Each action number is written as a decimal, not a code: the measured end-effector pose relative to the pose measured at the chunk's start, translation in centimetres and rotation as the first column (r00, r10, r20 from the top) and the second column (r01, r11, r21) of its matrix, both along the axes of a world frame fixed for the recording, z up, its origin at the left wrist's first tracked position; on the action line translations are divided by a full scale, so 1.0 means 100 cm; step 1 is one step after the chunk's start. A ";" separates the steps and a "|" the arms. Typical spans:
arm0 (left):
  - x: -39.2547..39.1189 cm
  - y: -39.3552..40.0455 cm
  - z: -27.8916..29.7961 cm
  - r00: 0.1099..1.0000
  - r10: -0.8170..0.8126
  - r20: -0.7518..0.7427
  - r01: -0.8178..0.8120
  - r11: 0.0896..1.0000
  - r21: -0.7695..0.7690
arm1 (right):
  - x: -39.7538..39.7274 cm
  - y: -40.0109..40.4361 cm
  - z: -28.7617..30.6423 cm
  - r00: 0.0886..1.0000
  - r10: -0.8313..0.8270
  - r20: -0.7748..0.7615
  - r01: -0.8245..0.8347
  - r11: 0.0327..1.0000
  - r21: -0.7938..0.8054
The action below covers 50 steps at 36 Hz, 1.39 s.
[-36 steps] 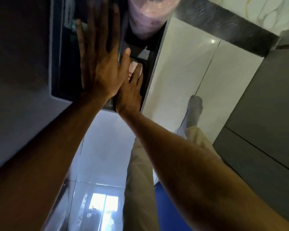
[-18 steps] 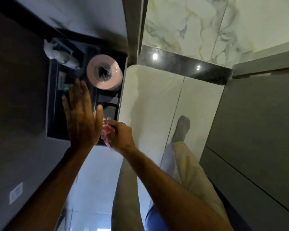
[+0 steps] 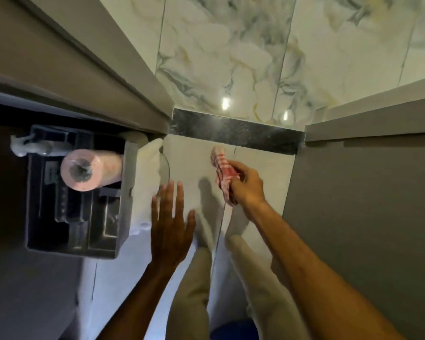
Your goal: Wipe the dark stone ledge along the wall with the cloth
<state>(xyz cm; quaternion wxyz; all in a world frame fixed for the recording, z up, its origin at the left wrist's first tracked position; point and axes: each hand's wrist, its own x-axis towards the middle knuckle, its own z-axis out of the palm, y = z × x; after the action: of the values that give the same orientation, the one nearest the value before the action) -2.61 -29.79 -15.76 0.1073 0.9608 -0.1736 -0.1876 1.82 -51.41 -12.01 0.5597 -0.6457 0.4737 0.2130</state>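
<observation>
dark stone ledge (image 3: pixel 236 133): narrow speckled black strip at foot of marble-patterned wall tiles (image 3: pixel 231 57), spanning gap between two grey cabinets. taken as landmark below.

cloth (image 3: pixel 222 168): red-and-white checked, bunched, just below the ledge, upper end near its lower edge; contact with ledge not discernible. remainder trailing down under the hand.

right hand (image 3: pixel 247 185): below the ledge, fingers clenched around the cloth, forearm extending down and right.

left hand (image 3: pixel 171 224): well below the ledge and left of the cloth, released, palm flat, fingers straight, grasping nothing.

dark tray (image 3: pixel 76 192): far left of the ledge, containing pink roll (image 3: pixel 91 170) lying on its side.

pale glossy floor tiles (image 3: pixel 260 173): directly below the ledge, showing reflections. beige trouser legs (image 3: pixel 192 290) lower in view.
</observation>
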 end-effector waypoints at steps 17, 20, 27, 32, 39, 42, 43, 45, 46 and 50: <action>0.086 -0.052 -0.413 0.997 -0.078 -0.016 0.079 0.992 0.097 | 0.082 0.010 -0.394 0.913 0.388 0.128 -0.335 0.891 -0.307; 0.090 -0.044 -0.466 0.995 -0.095 0.022 0.092 0.988 0.122 | 0.077 0.017 -0.435 0.945 0.198 0.260 -0.121 0.951 -0.285; 0.084 -0.027 -0.518 0.962 -0.099 0.254 0.085 0.994 0.066 | 0.076 0.016 -0.512 0.575 0.812 0.102 -0.432 0.408 -0.804; 0.085 -0.028 -0.523 0.951 -0.037 0.307 0.037 0.999 0.005 | 0.096 0.023 -0.533 0.550 0.834 0.048 -0.370 0.295 -0.881; 0.087 -0.029 -0.514 0.958 -0.044 0.283 0.032 0.998 0.050 | 0.062 0.017 -0.521 0.478 0.877 0.043 -0.428 0.276 -0.861; 0.087 -0.029 -0.513 0.952 -0.029 0.305 0.021 0.999 0.030 | 0.037 -0.006 -0.520 0.422 0.906 0.041 -0.446 0.246 -0.860; 0.087 -0.029 -0.514 0.951 -0.020 0.308 0.014 1.000 0.021 | 0.039 -0.011 -0.519 0.449 0.893 0.039 -0.451 0.264 -0.853; 0.086 -0.028 -0.516 0.955 -0.005 0.298 0.005 1.000 0.000 | 0.057 -0.014 -0.517 0.584 0.811 0.030 -0.409 0.326 -0.852; 0.085 -0.028 -0.517 0.956 -0.005 0.294 0.008 1.000 -0.008 | 0.073 -0.011 -0.517 0.662 0.749 0.009 -0.378 0.344 -0.860; 0.086 -0.029 -0.519 0.953 0.068 0.296 -0.066 0.998 -0.018 | 0.152 0.026 -0.521 0.817 0.577 0.009 -0.278 0.406 -0.871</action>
<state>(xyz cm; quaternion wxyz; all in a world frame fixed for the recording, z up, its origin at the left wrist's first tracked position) 5.97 -32.74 -67.65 0.0904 0.9829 -0.1558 -0.0371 17.06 -48.84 -64.15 0.1705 -0.9563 0.2374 -0.0073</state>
